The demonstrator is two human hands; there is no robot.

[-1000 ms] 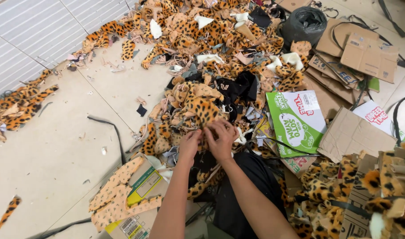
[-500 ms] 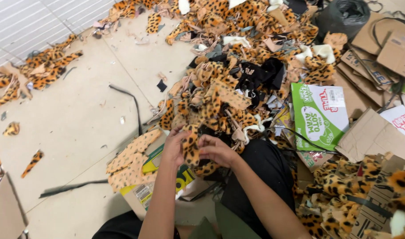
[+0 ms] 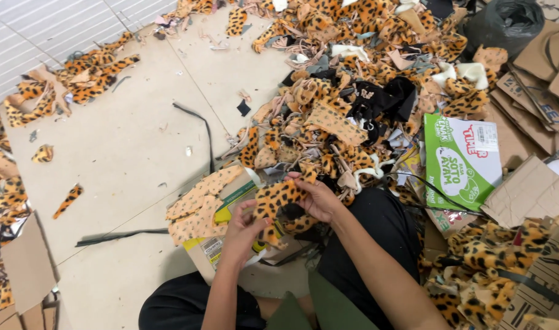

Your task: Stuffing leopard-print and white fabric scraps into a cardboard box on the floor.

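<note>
Change: I see the leopard fabric piece (image 3: 278,198) now lifted clear of the scrap pile (image 3: 340,122).
Left hand (image 3: 242,229): clamped on its lower end.
Right hand (image 3: 316,197): pinching its upper end.
Fabric: orange, black-spotted, fuzzy.

I'm sat on the floor (image 3: 126,140) of a small sewing/toy-making workshop, more a back room than a home. What shows it: a big heap of leopard-print plush offcuts (image 3: 359,79) fills the upper centre, w/ more scraps (image 3: 87,70) scattered at upper left and a pile (image 3: 487,256) at lower right. Flattened cardboard (image 3: 539,73) is stacked at the right edge, a green-and-white carton (image 3: 463,159) lies beside it, a black bin bag (image 3: 502,21) sits upper right. Bare pale floor tiles, corrugated metal shutter (image 3: 53,27) at upper left. A stack of cut flat pattern pcs (image 3: 200,205) lies on a box at centre.
</note>
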